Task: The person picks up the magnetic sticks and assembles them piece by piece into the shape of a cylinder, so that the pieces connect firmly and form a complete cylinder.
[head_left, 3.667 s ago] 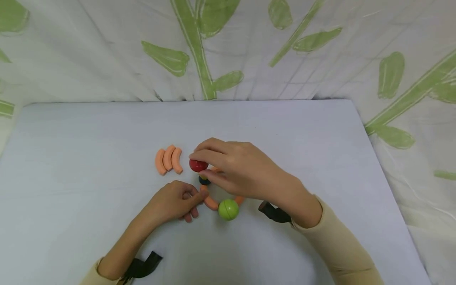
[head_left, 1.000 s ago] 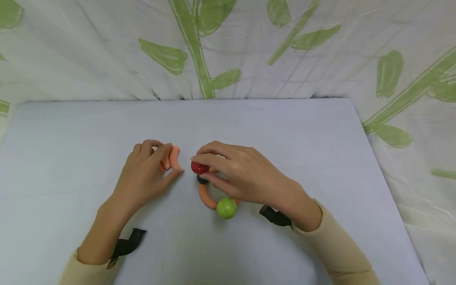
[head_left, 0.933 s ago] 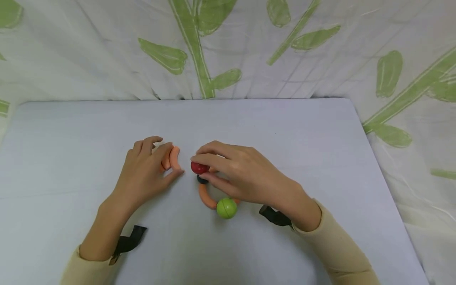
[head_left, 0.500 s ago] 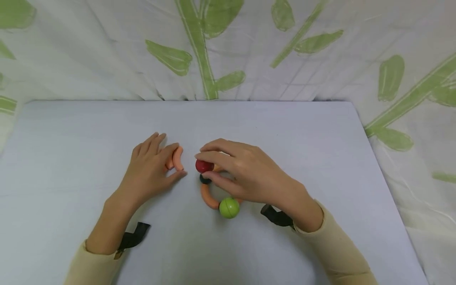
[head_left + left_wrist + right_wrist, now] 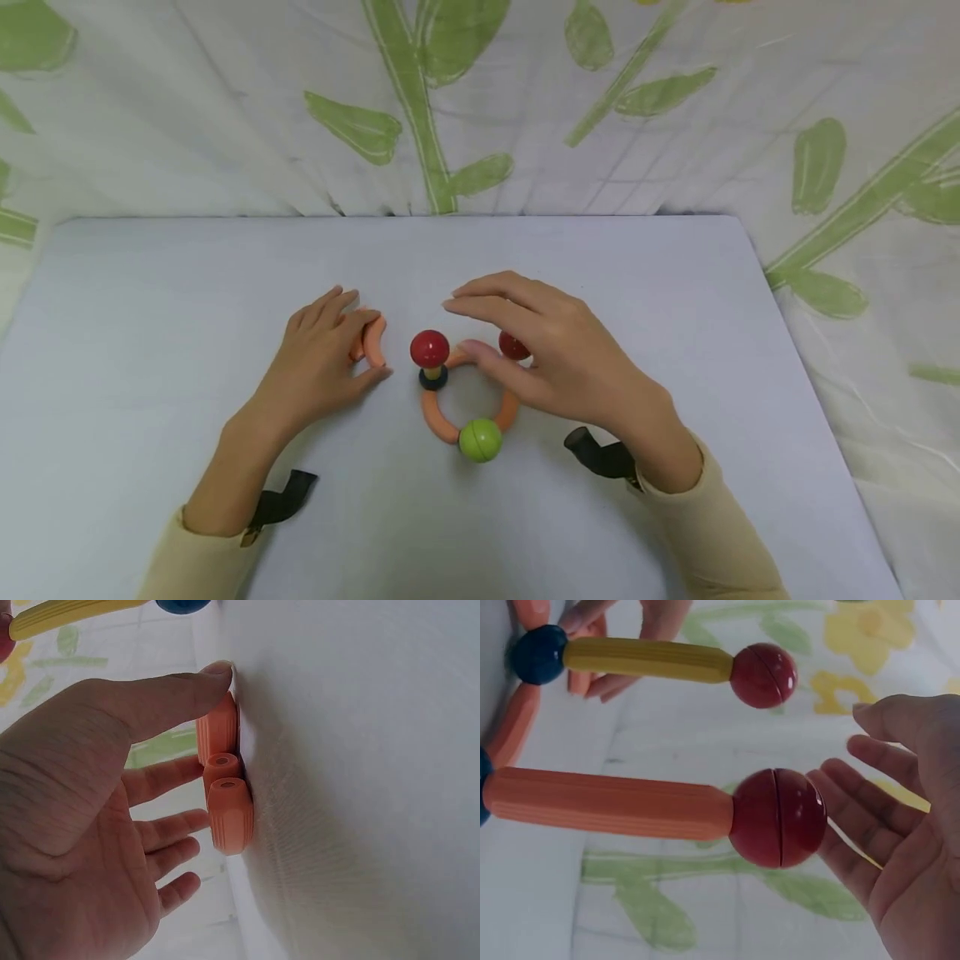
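Right hand (image 5: 562, 350) has let go of the red ball on the yellow post (image 5: 429, 348), fingers now spread (post stands unaided on the orange ring (image 5: 435, 417)). Left hand (image 5: 318, 362), open, rests on the loose orange curved pieces (image 5: 373, 340).

Even, soft light is cast from above; only faint shadows are seen under the hands (wrist views dimmer, close parts blurred), and edges are bent by the wide lens
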Motion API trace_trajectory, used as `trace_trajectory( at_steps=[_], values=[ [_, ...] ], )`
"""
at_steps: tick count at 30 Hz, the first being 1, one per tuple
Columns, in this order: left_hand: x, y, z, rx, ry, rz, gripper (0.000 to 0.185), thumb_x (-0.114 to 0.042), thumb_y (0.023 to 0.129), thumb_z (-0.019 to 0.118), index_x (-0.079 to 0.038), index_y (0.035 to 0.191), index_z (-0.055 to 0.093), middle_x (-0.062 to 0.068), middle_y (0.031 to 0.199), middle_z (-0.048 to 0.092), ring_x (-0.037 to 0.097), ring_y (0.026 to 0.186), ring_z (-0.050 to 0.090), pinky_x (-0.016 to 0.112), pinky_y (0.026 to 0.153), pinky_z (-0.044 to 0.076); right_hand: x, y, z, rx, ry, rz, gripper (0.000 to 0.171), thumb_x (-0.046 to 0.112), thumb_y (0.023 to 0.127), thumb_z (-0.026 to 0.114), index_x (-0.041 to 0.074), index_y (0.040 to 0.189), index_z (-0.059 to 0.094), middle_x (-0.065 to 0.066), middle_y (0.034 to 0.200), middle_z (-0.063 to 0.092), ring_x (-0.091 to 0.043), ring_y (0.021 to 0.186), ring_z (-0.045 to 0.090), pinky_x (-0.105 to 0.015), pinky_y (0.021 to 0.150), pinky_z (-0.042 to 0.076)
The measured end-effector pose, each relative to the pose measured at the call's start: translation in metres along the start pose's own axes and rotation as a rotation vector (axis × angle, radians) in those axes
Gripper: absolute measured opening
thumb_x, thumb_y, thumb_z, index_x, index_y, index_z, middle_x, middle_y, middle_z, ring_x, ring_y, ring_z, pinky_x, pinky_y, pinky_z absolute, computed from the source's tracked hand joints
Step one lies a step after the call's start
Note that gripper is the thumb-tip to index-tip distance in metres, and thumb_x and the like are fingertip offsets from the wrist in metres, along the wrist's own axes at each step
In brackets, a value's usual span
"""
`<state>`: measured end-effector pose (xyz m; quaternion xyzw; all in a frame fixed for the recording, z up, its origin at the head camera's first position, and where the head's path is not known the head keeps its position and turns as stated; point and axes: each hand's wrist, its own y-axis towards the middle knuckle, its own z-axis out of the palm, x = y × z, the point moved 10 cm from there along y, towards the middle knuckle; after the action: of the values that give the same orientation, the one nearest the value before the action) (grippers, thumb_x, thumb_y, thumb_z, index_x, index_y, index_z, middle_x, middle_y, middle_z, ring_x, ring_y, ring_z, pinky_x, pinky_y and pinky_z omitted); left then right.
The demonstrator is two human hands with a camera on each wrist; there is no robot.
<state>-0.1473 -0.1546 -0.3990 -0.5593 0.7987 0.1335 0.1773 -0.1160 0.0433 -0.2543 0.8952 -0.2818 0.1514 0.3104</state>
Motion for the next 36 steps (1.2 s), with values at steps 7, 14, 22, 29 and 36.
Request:
trace_trajectory(
  at_steps=[7,14,22,29,36],
  values=[
    [-0.007,-0.003,0.002,-0.001,-0.012,0.044,0.057,-0.033,0.089,0.083,-0.006,0.137,0.068,0.027,0.157,0.05,0.048,0.153,0.034,0.069,0.122,0.024,-0.005,-0.004,-0.014,-0.06,0.065,0.02,0.032,0.011,0.096,0.076,0.005,0.127,0.073,-0.007,0.129,0.072,-0.018,0.122,0.07,-0.026,0.098,0.055],
    [-0.009,-0.002,-0.004,-0.088,-0.003,0.061,0.034,-0.02,0.097,0.075,-0.009,0.129,0.076,0.019,0.129,0.068,0.044,0.129,0.05,0.065,0.11,0.034,-0.018,-0.016,-0.023,-0.111,0.103,0.089,0.033,0.007,0.094,0.076,0.004,0.127,0.072,-0.009,0.128,0.072,-0.019,0.12,0.07,-0.025,0.107,0.052],
    [-0.007,-0.002,-0.002,-0.074,-0.033,0.026,0.031,-0.032,0.101,0.073,-0.015,0.127,0.079,0.011,0.113,0.079,0.039,0.11,0.063,0.055,0.092,0.038,-0.044,-0.052,-0.031,-0.181,0.091,0.21,0.04,0.002,0.091,0.077,0.003,0.13,0.07,-0.01,0.125,0.074,-0.021,0.117,0.069,-0.021,0.11,0.049],
    [-0.006,0.0,0.001,-0.069,-0.02,-0.029,0.029,-0.039,0.101,0.073,-0.014,0.111,0.083,0.008,0.089,0.076,0.037,0.099,0.07,0.049,0.083,0.041,-0.075,-0.079,-0.023,-0.127,0.155,0.303,0.047,-0.003,0.092,0.074,0.005,0.137,0.067,-0.008,0.127,0.073,-0.02,0.118,0.069,-0.02,0.108,0.05],
    [-0.011,0.001,0.006,-0.069,0.01,-0.041,0.031,-0.041,0.101,0.071,-0.014,0.109,0.084,0.01,0.103,0.08,0.033,0.096,0.066,0.047,0.082,0.042,-0.116,-0.102,0.036,0.132,0.32,0.433,0.046,0.007,0.095,0.077,0.016,0.138,0.065,0.002,0.132,0.07,-0.018,0.121,0.066,-0.037,0.103,0.058]
  ],
)
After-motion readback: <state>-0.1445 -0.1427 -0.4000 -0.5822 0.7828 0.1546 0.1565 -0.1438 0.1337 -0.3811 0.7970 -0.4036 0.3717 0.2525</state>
